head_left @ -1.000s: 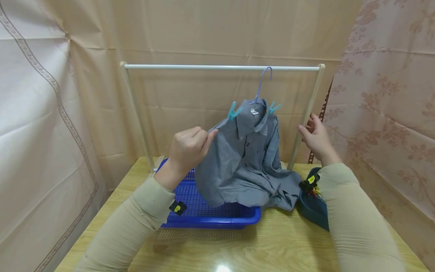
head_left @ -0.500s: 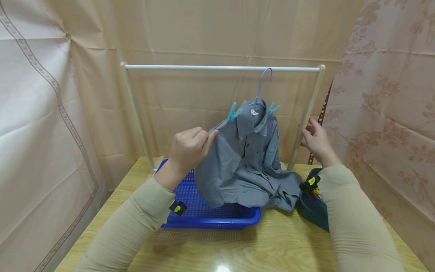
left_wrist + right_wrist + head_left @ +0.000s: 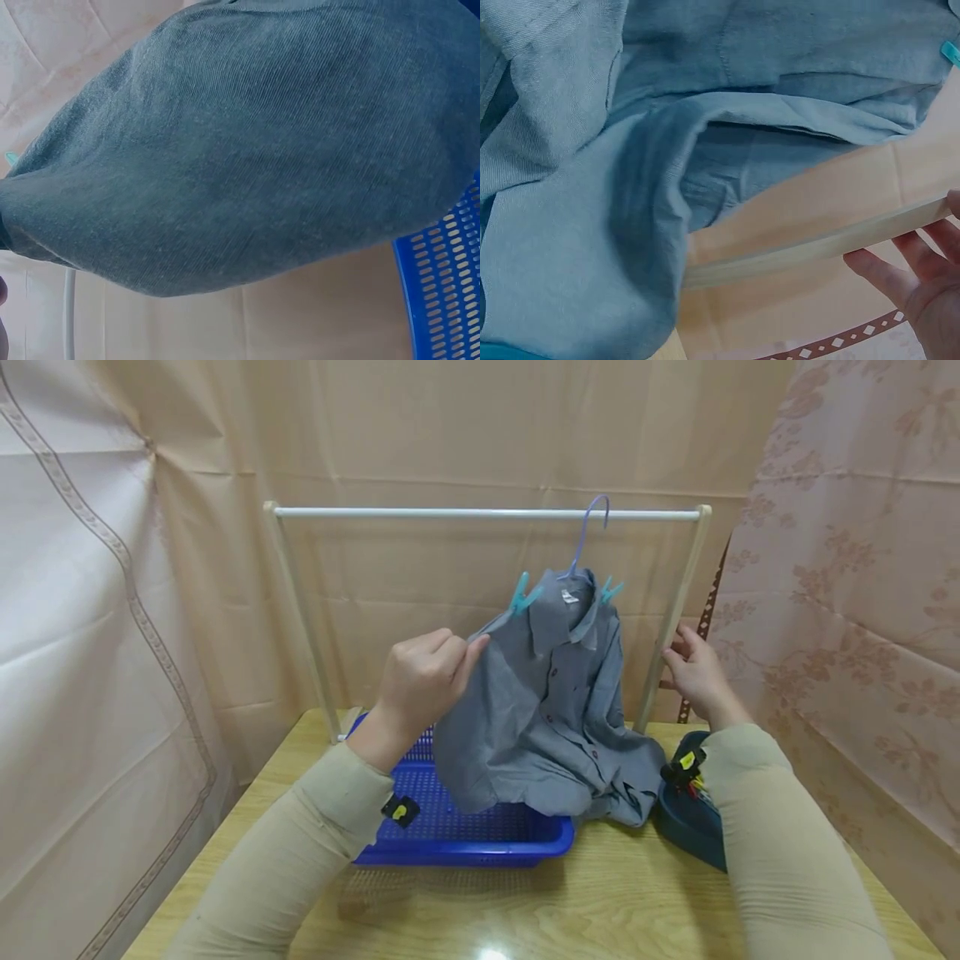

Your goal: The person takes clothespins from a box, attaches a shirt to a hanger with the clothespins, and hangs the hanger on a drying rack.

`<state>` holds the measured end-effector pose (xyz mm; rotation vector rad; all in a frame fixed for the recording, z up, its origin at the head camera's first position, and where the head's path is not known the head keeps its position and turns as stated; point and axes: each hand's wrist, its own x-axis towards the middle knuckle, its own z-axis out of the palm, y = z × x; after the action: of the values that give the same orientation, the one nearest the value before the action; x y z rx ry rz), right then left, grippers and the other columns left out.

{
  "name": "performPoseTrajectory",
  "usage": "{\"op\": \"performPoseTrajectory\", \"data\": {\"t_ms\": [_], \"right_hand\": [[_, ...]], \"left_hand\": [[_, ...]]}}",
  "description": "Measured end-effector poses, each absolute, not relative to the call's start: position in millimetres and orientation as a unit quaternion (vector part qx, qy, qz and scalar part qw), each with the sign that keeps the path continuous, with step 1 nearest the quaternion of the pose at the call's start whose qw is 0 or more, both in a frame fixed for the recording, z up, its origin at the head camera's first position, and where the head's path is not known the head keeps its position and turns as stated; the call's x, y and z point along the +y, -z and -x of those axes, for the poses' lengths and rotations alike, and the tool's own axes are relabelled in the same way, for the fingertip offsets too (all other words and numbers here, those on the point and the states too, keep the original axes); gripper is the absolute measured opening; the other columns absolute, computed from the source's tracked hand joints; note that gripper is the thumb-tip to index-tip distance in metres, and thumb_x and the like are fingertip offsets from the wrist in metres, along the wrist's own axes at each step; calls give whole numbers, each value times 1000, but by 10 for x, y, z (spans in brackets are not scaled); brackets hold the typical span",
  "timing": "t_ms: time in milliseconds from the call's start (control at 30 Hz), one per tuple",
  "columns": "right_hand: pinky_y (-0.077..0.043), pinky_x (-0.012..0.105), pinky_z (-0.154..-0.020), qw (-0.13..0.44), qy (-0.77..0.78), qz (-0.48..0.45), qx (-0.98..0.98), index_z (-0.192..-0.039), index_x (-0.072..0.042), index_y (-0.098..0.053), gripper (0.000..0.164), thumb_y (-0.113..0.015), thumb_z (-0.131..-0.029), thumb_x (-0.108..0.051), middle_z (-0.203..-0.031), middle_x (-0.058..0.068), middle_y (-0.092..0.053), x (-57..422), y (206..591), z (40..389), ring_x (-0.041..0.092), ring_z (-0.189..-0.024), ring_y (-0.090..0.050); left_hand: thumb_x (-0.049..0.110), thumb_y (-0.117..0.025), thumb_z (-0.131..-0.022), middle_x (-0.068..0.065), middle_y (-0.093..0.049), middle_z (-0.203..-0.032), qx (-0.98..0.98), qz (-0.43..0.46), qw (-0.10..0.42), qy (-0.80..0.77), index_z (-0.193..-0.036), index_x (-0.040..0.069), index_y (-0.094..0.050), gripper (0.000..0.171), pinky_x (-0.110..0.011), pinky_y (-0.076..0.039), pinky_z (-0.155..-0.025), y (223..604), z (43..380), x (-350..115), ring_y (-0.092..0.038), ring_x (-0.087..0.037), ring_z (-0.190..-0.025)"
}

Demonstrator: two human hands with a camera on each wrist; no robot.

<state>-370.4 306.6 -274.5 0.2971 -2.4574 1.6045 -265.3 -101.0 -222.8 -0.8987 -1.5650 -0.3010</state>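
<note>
A grey button-up shirt point(image 3: 517, 718) drapes from a purple hanger point(image 3: 581, 539), with a turquoise clothespin point(image 3: 522, 597) at one shoulder and another clothespin point(image 3: 611, 591) at the opposite one. My left hand point(image 3: 429, 672) pinches the shirt's left-side shoulder; whether the hanger's end lies inside that grip is hidden. The hook's top stands slightly above the white rail point(image 3: 420, 513) of the rack, and I cannot tell whether it passes over the rail. My right hand point(image 3: 699, 675) grips the rack's right post point(image 3: 802, 251), thumb and fingers on opposite sides.
A blue perforated basket point(image 3: 465, 852) stands under the shirt. To the right, partly behind the right sleeve, is a dark teal container point(image 3: 686, 831) holding small coloured items. The shirt's lower part touches the wooden table point(image 3: 615, 893). Curtains point(image 3: 480, 435) hang behind and at both sides.
My right hand has closed round the post from a looser hold. My left hand has risen slightly to the right, lifting the shirt and hanger, so the hook stands higher against the rail.
</note>
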Motion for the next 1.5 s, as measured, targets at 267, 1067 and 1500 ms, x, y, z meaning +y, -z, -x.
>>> {"op": "performPoseTrajectory", "data": {"t_ms": [267, 1067, 1500], "right_hand": [[-48, 60, -96, 92, -546, -98, -827, -165, -16, 0, 63, -34, -111, -17, -161, 33, -17, 3070, 2755, 3711, 50, -144, -28], [-44, 61, -100, 94, -530, -86, -838, -165, -16, 0, 65, -37, -111, -18, -162, 32, -16, 3081, 2747, 3706, 50, -145, -27], [-41, 62, -103, 97, -534, -83, -836, -165, -16, -1, 65, -37, -111, -21, -161, 32, -20, 3077, 2742, 3714, 49, -145, -28]], "left_hand": [[9, -68, -97, -1, -39, -56, -669, 377, 627, 133, -60, 9, -48, 42, -32, -33, -36, 2092, 2664, -890, -38, -16, -42], [12, -70, -97, -2, -42, -55, -664, 334, 653, 146, -59, 8, -52, 42, -29, -36, -38, 1955, 2844, -239, -44, -16, -43], [15, -69, -98, -1, -39, -54, -696, 304, 631, 158, -57, 10, -49, 46, -25, -31, -38, 2121, 2932, -4, -41, -15, -41]]}}
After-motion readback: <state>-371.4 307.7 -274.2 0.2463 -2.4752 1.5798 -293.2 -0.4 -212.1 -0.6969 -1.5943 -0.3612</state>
